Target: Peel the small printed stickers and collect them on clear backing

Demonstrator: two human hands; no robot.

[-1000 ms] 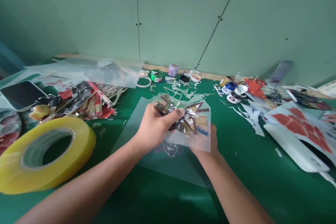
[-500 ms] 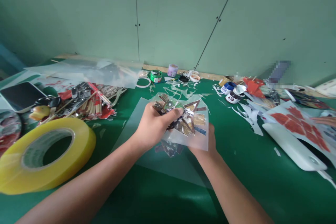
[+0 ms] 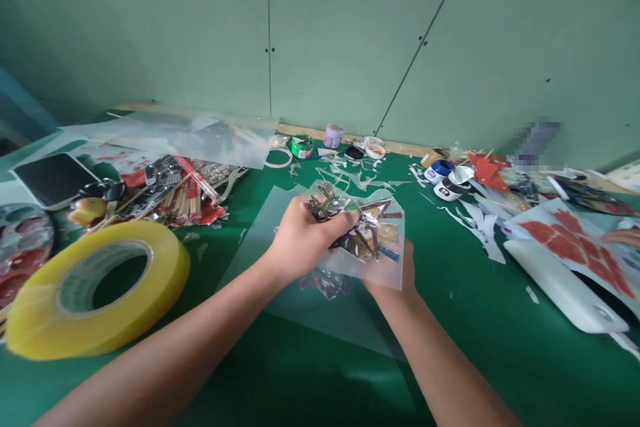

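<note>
My left hand (image 3: 305,240) is closed on a translucent plastic sheet (image 3: 383,271), its thumb pressed on the top face. Glossy painted shapes in brown, green, white and blue (image 3: 367,233) cover the middle of that sheet. My right hand (image 3: 400,273) is under the right side of the same sheet, and its fingers are hidden. Beneath both hands a larger translucent sheet (image 3: 310,317) lies on the green tabletop. More dark painted shapes (image 3: 327,282) show just below the held piece; whether they are a reflection or another layer I cannot tell.
A big yellow tape roll (image 3: 165,273) stands at left, near a paint palette (image 3: 37,233), a phone (image 3: 53,180) and pliers (image 3: 233,180). Paint jars (image 3: 447,187) and plastic offcuts (image 3: 480,227) lie beyond. A white device (image 3: 565,287) and another person's hand (image 3: 623,236) are at right.
The whole view has shifted slightly, so things appear a little further right. My left hand keeps its hold on the sheet, and the right hand stays beneath it.
</note>
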